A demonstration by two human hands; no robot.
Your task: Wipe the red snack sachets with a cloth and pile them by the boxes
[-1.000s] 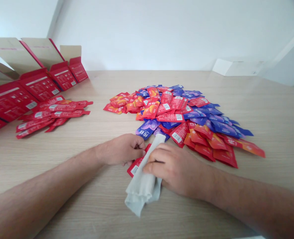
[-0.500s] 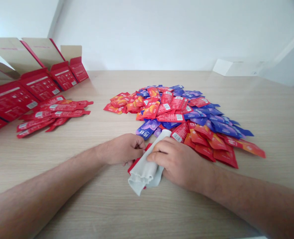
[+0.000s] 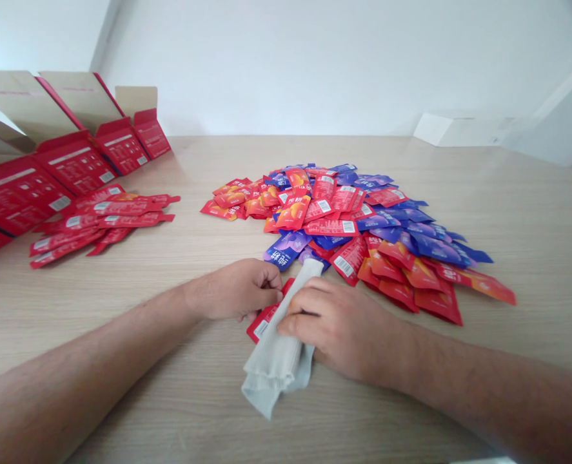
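My left hand (image 3: 237, 290) pinches the end of a red foil sachet (image 3: 264, 322), which lies on the wooden table. My right hand (image 3: 344, 332) presses a folded grey cloth (image 3: 276, 354) over that sachet and hides most of it. Just beyond my hands is a large heap of red, orange and blue sachets (image 3: 344, 232), with its nearest packets a short way from my fingers.
A loose row of long red sachets (image 3: 102, 222) lies on the table at left. Behind it stand several open red cartons (image 3: 77, 161) with raised flaps. A white box (image 3: 460, 129) sits by the wall at back right.
My right hand and the grey cloth slid away along the sachet, then came back toward me. My left hand has stayed nearly still, and the heap has not moved.
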